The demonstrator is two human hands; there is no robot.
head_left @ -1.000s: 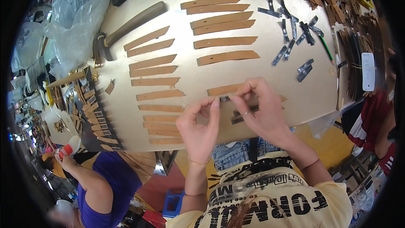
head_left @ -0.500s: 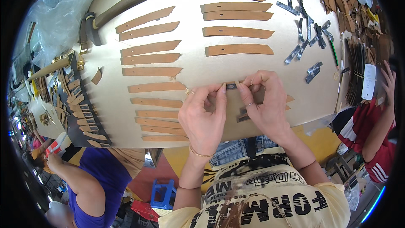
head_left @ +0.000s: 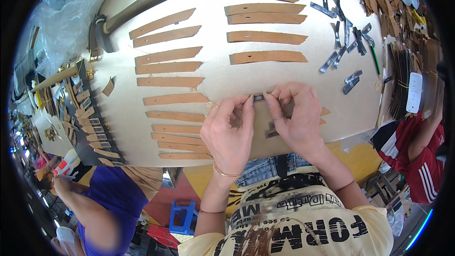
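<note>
Between my two hands is a small dark strip (head_left: 259, 97) with a lighter patch along its middle, held over the table near its front edge. My left hand (head_left: 228, 130) pinches its left end between thumb and fingers. At the right end, the thumb and forefinger of my right hand (head_left: 299, 114) are closed on it too. Fingers cover both ends of the strip. Under my right hand, another dark piece (head_left: 271, 133) and the tips of brown leather strips (head_left: 325, 112) partly show. A column of brown leather strips (head_left: 175, 98) lies left of my left hand.
More leather strips (head_left: 268, 57) lie further up the table. Loose black strips (head_left: 337, 33) are scattered at the right, beside a green stick (head_left: 376, 60). A hammer (head_left: 147, 4) lies at far left. Co-workers in purple (head_left: 113, 204) and red (head_left: 417, 161) flank the table.
My hands stay on the dark strip; my right fingers have shifted slightly. At the right, the co-worker's raised hand has moved lower, and the co-worker in purple has shifted a little.
</note>
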